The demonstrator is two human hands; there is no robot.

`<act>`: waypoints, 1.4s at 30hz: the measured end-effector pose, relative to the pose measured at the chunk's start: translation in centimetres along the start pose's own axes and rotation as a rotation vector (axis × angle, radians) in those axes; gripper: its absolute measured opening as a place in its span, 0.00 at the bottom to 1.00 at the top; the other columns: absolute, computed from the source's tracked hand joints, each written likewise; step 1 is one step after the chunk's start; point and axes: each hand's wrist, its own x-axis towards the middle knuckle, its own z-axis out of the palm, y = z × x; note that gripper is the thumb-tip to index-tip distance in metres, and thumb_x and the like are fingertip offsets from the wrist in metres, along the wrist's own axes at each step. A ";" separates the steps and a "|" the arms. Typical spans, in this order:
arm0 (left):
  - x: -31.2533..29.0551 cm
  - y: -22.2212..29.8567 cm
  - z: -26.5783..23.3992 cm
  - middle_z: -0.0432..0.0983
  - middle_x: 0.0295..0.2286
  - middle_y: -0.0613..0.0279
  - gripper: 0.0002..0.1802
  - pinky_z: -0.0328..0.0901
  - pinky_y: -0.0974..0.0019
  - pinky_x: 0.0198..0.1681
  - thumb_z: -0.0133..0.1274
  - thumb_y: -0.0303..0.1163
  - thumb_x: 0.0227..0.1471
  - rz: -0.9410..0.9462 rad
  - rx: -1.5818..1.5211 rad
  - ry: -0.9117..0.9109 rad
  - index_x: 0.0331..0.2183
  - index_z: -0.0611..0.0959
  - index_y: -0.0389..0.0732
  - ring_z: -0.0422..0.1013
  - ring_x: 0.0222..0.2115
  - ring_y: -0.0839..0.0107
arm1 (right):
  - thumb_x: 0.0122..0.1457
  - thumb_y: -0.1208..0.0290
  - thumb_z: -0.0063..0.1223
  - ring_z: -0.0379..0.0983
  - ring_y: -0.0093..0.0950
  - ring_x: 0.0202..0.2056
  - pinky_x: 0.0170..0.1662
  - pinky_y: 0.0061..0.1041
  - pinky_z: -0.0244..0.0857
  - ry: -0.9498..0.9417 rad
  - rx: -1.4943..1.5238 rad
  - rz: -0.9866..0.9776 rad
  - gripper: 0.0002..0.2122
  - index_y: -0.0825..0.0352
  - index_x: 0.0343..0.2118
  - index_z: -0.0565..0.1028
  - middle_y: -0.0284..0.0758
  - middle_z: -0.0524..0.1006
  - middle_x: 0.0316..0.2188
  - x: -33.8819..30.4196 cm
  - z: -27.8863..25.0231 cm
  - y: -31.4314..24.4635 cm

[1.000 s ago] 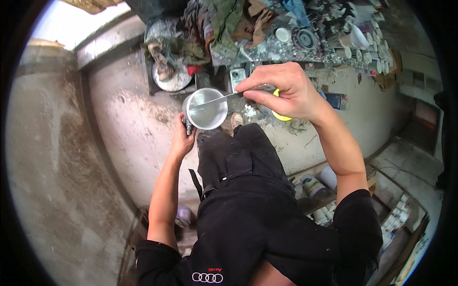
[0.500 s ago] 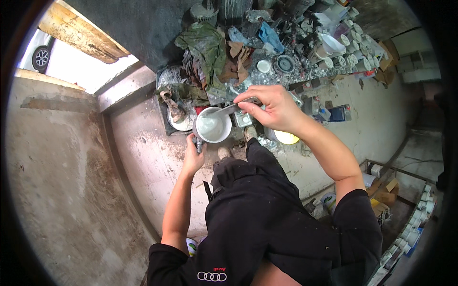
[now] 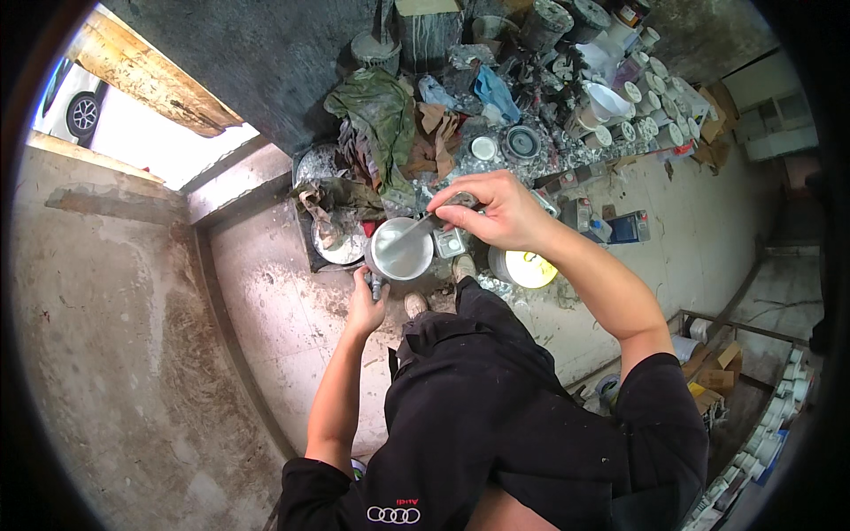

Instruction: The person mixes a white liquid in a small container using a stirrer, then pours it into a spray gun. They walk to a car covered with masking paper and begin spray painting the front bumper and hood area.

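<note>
My left hand (image 3: pixel 366 305) is closed round the short grey handle of a round white pot (image 3: pixel 374 263). Pale, whitish liquid (image 3: pixel 403 257) covers the bottom of the pot. From above right, my right hand (image 3: pixel 496 210) grips the dark end of a flat metal scraper (image 3: pixel 427 227). Its blade slants down into the pot, and the tip is hard to make out against the liquid. A bucket with yellow inside (image 3: pixel 529 268) stands on the floor below my right forearm.
Beyond the pot, a cluttered bench holds green cloth (image 3: pixel 376 111), a blue rag (image 3: pixel 496 93), a round grey lid (image 3: pixel 522 142) and several white tubs (image 3: pixel 624 131). Metal cans (image 3: pixel 627 227) stand on the floor at right. A rack with cardboard boxes (image 3: pixel 715 376) is at lower right.
The pot and my left hand have shifted slightly down and right in the picture. The scraper's blade has changed position in the pot, showing narrower now. Both hands keep their grips.
</note>
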 end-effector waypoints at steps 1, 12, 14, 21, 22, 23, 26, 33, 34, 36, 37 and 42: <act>0.1 0.0 0.0 0.75 0.46 0.38 0.32 0.66 0.51 0.53 0.59 0.31 0.59 0.008 0.001 0.006 0.59 0.62 0.38 0.74 0.49 0.45 | 0.65 0.69 0.57 0.80 0.24 0.26 0.29 0.25 0.70 0.020 -0.047 -0.021 0.08 0.66 0.39 0.83 0.35 0.83 0.27 0.1 0.0 0.1; 0.4 0.0 -0.4 0.77 0.43 0.38 0.33 0.67 0.52 0.52 0.59 0.31 0.59 -0.010 0.017 0.027 0.59 0.61 0.37 0.75 0.46 0.45 | 0.65 0.68 0.58 0.81 0.24 0.26 0.29 0.24 0.69 0.031 -0.078 -0.013 0.08 0.67 0.40 0.83 0.36 0.84 0.26 1.1 0.3 1.0; 0.5 0.0 -0.5 0.77 0.43 0.37 0.34 0.67 0.51 0.52 0.59 0.32 0.59 0.005 0.022 0.019 0.60 0.60 0.37 0.75 0.46 0.44 | 0.65 0.68 0.58 0.80 0.25 0.26 0.29 0.25 0.69 0.005 -0.024 0.059 0.08 0.66 0.40 0.83 0.35 0.83 0.26 1.2 0.3 1.0; 0.9 0.1 -0.9 0.77 0.45 0.34 0.33 0.67 0.50 0.52 0.58 0.33 0.60 0.007 0.000 0.011 0.60 0.60 0.37 0.75 0.47 0.41 | 0.66 0.68 0.58 0.82 0.22 0.28 0.30 0.23 0.70 0.023 -0.072 0.019 0.08 0.67 0.40 0.83 0.35 0.84 0.29 1.7 0.1 1.0; 0.9 0.2 -0.9 0.77 0.45 0.34 0.34 0.66 0.50 0.52 0.58 0.33 0.60 0.017 -0.002 0.010 0.60 0.60 0.37 0.75 0.48 0.40 | 0.65 0.69 0.58 0.82 0.22 0.28 0.30 0.23 0.70 -0.011 -0.033 0.081 0.08 0.67 0.40 0.83 0.35 0.84 0.30 1.8 0.0 1.0; 0.9 0.2 -0.9 0.77 0.45 0.34 0.34 0.66 0.49 0.52 0.58 0.33 0.60 0.024 -0.001 0.012 0.60 0.60 0.38 0.75 0.48 0.40 | 0.65 0.69 0.57 0.82 0.22 0.28 0.31 0.23 0.70 -0.061 -0.001 0.162 0.08 0.68 0.40 0.83 0.36 0.84 0.30 1.9 0.0 0.9; 0.9 0.3 -0.9 0.77 0.44 0.32 0.34 0.67 0.46 0.51 0.58 0.34 0.60 0.036 0.018 0.011 0.60 0.59 0.39 0.75 0.48 0.36 | 0.65 0.69 0.58 0.82 0.23 0.29 0.31 0.23 0.71 -0.037 0.085 0.023 0.08 0.68 0.40 0.83 0.36 0.84 0.32 2.1 -0.1 0.8; 1.2 0.2 -0.9 0.77 0.44 0.30 0.34 0.68 0.44 0.50 0.58 0.35 0.60 0.033 0.033 0.007 0.60 0.59 0.40 0.74 0.48 0.32 | 0.65 0.72 0.58 0.83 0.23 0.32 0.34 0.22 0.72 -0.086 0.055 0.148 0.07 0.69 0.39 0.83 0.34 0.84 0.32 2.4 -0.2 0.3; 1.2 0.1 -0.8 0.77 0.44 0.30 0.34 0.68 0.43 0.50 0.58 0.35 0.60 0.032 0.036 0.000 0.60 0.59 0.41 0.74 0.47 0.32 | 0.65 0.72 0.58 0.83 0.23 0.32 0.34 0.22 0.73 -0.072 0.080 0.109 0.07 0.69 0.39 0.83 0.34 0.84 0.32 2.4 -0.2 0.2; 1.3 -0.2 -0.7 0.77 0.44 0.30 0.35 0.68 0.43 0.50 0.58 0.36 0.60 0.027 0.040 -0.003 0.60 0.59 0.41 0.74 0.47 0.31 | 0.65 0.72 0.58 0.83 0.23 0.31 0.34 0.22 0.73 -0.052 0.015 0.050 0.07 0.70 0.39 0.83 0.34 0.84 0.32 2.5 -0.2 0.2; 1.3 -0.3 -0.7 0.78 0.44 0.30 0.35 0.68 0.43 0.50 0.58 0.36 0.60 0.035 0.038 0.000 0.61 0.59 0.42 0.74 0.47 0.31 | 0.66 0.72 0.58 0.83 0.23 0.31 0.34 0.22 0.73 -0.044 -0.076 0.029 0.07 0.70 0.39 0.83 0.34 0.84 0.32 2.5 -0.2 0.2; 1.3 -0.8 -0.5 0.78 0.44 0.30 0.35 0.67 0.43 0.50 0.59 0.37 0.60 0.068 0.045 0.023 0.61 0.59 0.42 0.74 0.47 0.31 | 0.65 0.68 0.58 0.83 0.23 0.30 0.32 0.23 0.71 -0.081 0.013 0.126 0.08 0.67 0.40 0.83 0.35 0.84 0.30 2.6 0.1 0.3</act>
